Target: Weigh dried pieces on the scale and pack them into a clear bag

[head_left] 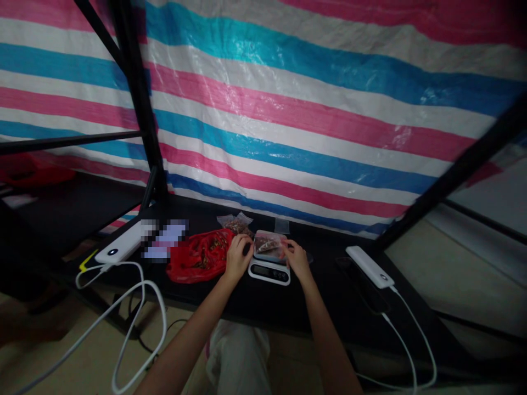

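A white digital kitchen scale [269, 272] lies on the black table, with a translucent plastic container [269, 257] on its platform. Inside the container rests a small clear bag of brown dried pieces [267, 244]. My left hand [239, 255] is at the container's left rim, its fingers curled and fingertips against the edge. At the opposite rim, my right hand [296, 258] has its fingers bent over the edge, some seen through the plastic. Left of the scale is an open red plastic bag [201, 258] holding loose brown pieces. Behind it are filled clear bags [236, 224].
A clear bag [282, 225] lies behind the scale. To the right are a white power bank [369, 266] and a dark phone [362, 285], with cables. Another white power bank [123, 241] with a looping cable sits left. Black frame posts [138, 99] and striped sheeting [288, 120] bound the table.
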### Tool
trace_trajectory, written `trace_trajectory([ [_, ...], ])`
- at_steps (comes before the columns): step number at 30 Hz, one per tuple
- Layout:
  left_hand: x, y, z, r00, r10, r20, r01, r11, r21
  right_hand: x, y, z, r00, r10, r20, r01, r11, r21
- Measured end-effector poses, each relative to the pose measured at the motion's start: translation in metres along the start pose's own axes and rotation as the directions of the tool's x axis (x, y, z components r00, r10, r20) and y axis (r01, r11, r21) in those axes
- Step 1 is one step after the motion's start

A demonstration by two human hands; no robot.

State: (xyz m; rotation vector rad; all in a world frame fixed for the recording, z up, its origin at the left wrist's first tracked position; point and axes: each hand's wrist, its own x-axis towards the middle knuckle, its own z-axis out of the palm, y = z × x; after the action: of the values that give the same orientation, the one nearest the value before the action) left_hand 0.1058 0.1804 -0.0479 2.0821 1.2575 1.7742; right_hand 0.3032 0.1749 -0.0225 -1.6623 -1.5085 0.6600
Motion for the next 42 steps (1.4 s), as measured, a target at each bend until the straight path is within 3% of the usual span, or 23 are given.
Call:
trace_trajectory([
  [3, 0.001, 0.002, -0.002, 1.0, 0.005, 0.022, -0.004, 1.0, -0.002, 0.002, -0.002, 0.006, 0.994, 0.05, 0.102, -0.056, 0.997, 0.059],
  [6, 0.001, 0.001, -0.004, 1.0, 0.013, 0.013, -0.013, 1.0, 0.003, 0.003, -0.008, 0.015, 0.994, 0.027, 0.101, -0.034, 0.997, 0.067],
  [10, 0.001, -0.003, -0.006, 0.998, -0.024, -0.052, 0.024, 1.0, -0.014, -0.002, -0.026, 0.022, 0.989, -0.149, 0.019, 0.149, 0.989, -0.01],
  [13, 0.004, -0.004, -0.008, 0.992, -0.108, -0.065, 0.103, 0.992, -0.08, -0.012, -0.043, 0.02, 0.937, -0.344, 0.068, 0.349, 0.93, -0.115],
  [15, 0.007, -0.006, -0.01, 0.987, -0.163, 0.009, 0.162, 0.975, -0.151, -0.018, -0.053, 0.018, 0.9, -0.416, 0.129, 0.433, 0.884, -0.174],
  [17, 0.01, -0.008, -0.011, 0.963, -0.208, 0.169, 0.246, 0.937, -0.248, -0.022, -0.059, 0.018, 0.886, -0.434, 0.161, 0.461, 0.861, -0.214],
  [20, 0.011, -0.014, -0.012, 0.88, -0.293, 0.373, 0.432, 0.821, -0.373, -0.022, -0.058, 0.021, 0.901, -0.408, 0.147, 0.432, 0.874, -0.222],
  [22, 0.01, -0.018, -0.014, 0.835, -0.377, 0.401, 0.534, 0.733, -0.422, -0.019, -0.055, 0.026, 0.917, -0.383, 0.108, 0.397, 0.901, -0.175],
  [25, 0.008, -0.022, -0.018, 0.798, -0.49, 0.351, 0.603, 0.641, -0.476, -0.014, -0.05, 0.035, 0.93, -0.365, 0.043, 0.367, 0.929, -0.054],
  [29, 0.009, -0.025, -0.022, 0.792, -0.552, 0.262, 0.597, 0.608, -0.523, -0.009, -0.046, 0.047, 0.935, -0.354, -0.008, 0.354, 0.934, 0.038],
  [38, 0.008, -0.024, -0.025, 0.83, -0.557, 0.041, 0.505, 0.717, -0.48, -0.003, -0.045, 0.067, 0.944, -0.327, -0.045, 0.329, 0.927, 0.177],
  [42, 0.007, -0.024, -0.026, 0.816, -0.577, -0.017, 0.5, 0.721, -0.481, -0.001, -0.046, 0.073, 0.946, -0.315, -0.072, 0.323, 0.915, 0.244],
])
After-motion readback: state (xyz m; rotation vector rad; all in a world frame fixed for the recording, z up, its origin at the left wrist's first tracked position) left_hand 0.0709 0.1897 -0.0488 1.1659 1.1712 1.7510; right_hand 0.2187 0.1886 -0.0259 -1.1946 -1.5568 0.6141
